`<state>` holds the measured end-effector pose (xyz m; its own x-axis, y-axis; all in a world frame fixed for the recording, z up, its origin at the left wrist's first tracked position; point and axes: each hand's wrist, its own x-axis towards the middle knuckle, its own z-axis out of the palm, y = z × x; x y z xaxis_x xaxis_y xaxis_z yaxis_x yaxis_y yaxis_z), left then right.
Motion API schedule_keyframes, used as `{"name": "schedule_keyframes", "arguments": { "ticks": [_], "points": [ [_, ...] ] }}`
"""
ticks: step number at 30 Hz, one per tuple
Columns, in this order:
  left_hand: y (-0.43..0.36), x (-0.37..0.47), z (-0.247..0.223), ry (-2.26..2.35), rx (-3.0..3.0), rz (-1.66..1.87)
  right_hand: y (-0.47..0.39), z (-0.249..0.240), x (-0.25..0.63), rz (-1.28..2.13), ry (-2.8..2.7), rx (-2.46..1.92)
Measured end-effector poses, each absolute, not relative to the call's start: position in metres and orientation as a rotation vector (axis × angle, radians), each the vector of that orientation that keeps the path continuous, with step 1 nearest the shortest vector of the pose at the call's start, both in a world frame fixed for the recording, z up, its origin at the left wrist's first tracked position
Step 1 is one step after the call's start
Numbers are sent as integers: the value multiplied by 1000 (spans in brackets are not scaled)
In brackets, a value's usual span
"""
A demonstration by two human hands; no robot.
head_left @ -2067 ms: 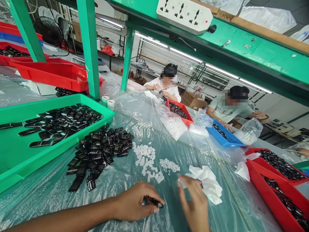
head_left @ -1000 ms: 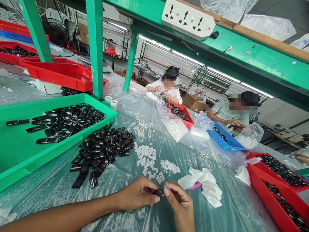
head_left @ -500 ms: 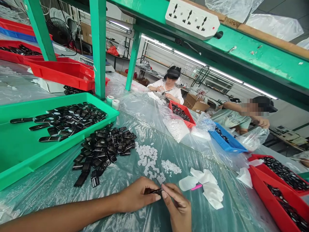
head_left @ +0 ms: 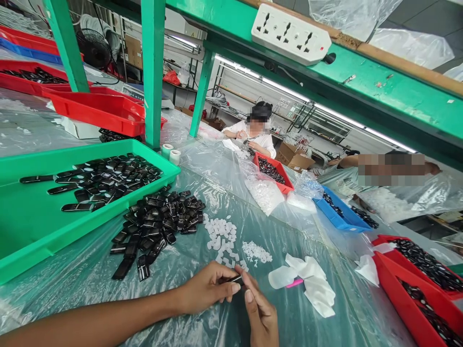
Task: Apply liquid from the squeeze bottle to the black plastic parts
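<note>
My left hand (head_left: pixel 206 289) is closed, pinching a small glossy black strip-like piece (head_left: pixel 237 279) between thumb and fingers. Against the far end of that piece rest the fingertips of my right hand (head_left: pixel 261 308); its fingers are stretched out and the thumb stands apart from them. Just beyond my hands lies a spread of small white flat pieces (head_left: pixel 221 233), with a pile of tinier white bits (head_left: pixel 256 252) to its right. A heap of similar black pieces (head_left: pixel 162 217) sits to the left on the plastic-covered table.
A green tray (head_left: pixel 32 241) with black pieces stands at left. White crumpled sheets (head_left: pixel 318 289) and a pink stick (head_left: pixel 294 283) lie at right. Red trays (head_left: pixel 394 289) and a blue tray (head_left: pixel 336 219) hold black parts. Two people work opposite, under a green frame (head_left: pixel 152 72).
My right thumb has come away from the black piece, and the right hand has shifted slightly left. The person at far right has raised an arm and a clear bag with white contents.
</note>
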<state>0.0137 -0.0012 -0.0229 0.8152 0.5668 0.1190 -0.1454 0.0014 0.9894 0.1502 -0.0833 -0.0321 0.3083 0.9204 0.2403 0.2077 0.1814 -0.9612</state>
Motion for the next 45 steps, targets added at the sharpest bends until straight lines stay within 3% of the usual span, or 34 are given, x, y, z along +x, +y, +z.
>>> {"name": "schedule_keyframes", "arguments": {
  "ticks": [5, 12, 17, 32, 39, 45],
  "points": [
    [1, 17, -22, 432, 1475, 573, -78, -30, 172, 652, -1330, -1489],
    [3, 18, -20, 530, 1463, 570, -60, -33, 211, -346, -2066, -1761],
    [1, 19, -19, 515, 1444, 576, -55, -43, 212, -602, -2204, -1910],
    [-1, 17, -16, 461, 1417, 554, -58, -39, 206, -341, -2015, -1864],
    [-3, 16, -14, 422, 1515, 578, -70, -24, 187, 516, -1377, -1491],
    [-4, 17, -13, 409, 1607, 629, -74, -25, 177, 613, -1185, -1399]
  ]
}}
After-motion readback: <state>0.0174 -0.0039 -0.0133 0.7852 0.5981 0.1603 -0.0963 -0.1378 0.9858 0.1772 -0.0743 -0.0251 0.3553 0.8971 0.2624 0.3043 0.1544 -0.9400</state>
